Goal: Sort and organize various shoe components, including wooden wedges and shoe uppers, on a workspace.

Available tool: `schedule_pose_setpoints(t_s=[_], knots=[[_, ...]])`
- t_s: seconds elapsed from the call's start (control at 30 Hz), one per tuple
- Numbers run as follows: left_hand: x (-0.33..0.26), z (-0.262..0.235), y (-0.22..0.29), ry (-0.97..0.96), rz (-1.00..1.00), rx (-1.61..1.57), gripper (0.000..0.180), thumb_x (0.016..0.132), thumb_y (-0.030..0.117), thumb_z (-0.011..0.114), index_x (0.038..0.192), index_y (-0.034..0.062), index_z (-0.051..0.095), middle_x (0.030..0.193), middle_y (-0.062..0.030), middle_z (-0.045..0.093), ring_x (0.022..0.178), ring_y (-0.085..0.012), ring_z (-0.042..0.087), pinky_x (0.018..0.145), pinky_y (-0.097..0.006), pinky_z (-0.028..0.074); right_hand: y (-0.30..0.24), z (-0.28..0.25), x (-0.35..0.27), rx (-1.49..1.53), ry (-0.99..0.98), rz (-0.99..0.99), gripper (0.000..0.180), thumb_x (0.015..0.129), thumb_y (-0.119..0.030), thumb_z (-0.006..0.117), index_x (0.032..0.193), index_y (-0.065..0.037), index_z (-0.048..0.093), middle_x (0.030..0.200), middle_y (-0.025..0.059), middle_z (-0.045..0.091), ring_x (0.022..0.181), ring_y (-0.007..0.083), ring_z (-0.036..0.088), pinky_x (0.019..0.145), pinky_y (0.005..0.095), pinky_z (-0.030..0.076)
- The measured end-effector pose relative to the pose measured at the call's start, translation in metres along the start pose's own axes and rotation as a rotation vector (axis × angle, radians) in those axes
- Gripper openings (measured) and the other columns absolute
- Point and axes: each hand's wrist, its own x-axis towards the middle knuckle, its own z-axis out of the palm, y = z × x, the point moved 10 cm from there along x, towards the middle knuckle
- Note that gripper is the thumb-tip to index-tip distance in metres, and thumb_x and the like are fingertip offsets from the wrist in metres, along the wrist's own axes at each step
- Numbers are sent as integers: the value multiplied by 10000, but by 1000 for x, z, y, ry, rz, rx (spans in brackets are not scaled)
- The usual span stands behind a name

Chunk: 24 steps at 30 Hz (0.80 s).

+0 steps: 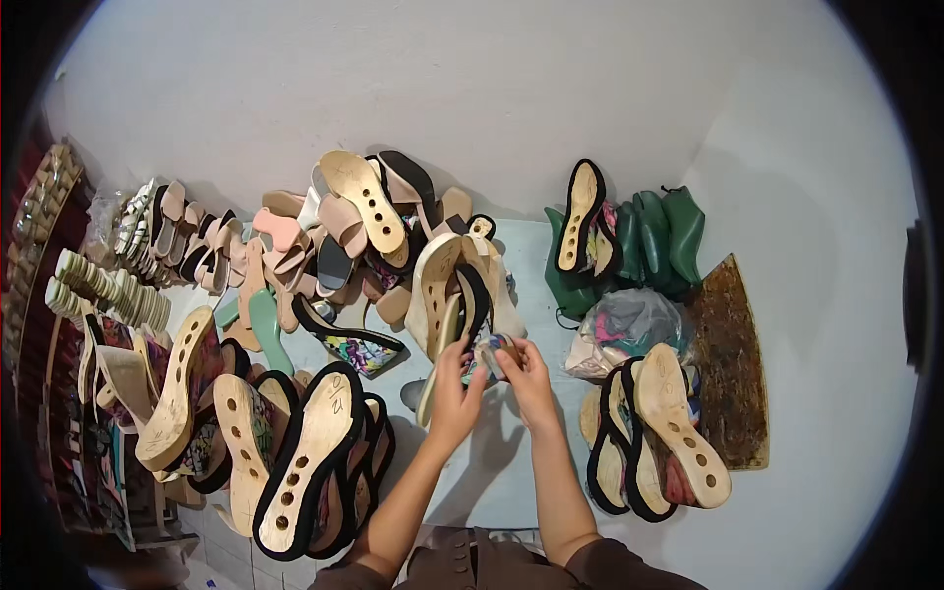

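Note:
In the middle, a wedge sole with a black padded rim stands tilted against pale wooden wedge soles. My left hand is closed by its lower end, thumb and fingers pointing up. My right hand pinches a small, shiny, multicoloured piece, and the left fingertips meet it from the other side. Whether this piece belongs to the wedge sole or is separate, I cannot tell. Left of my hands lies a wedge covered in floral fabric. The palms are partly hidden by the fingers.
Stacked wedge soles with holes fill the near left; more soles stand at the right. Behind them are a plastic bag, green shoe lasts and a stained board. Sandals and soles pile up against the wall.

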Motion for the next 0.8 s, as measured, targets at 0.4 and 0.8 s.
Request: schedule_pose_setpoints(t_s=[0.4,0.8], knots=[[34,38,-64,206,-608,-786,475,819,192,596,1170,95,292,999,-85,543,825,-209,584,698,-385,476,41,-92,180,-446,367,-33,344,787,-200,566,1089,-36,556,867,106,613,797,207,574,725,303,443],[19,30,-80,154,-545,-842,380,849,135,557,1169,83,359,995,-58,536,856,-173,591,678,-309,501,75,-75,201,-597,177,159,500,647,-137,677,1058,-84,398,912,209,559,882,351,547,765,384,421]])
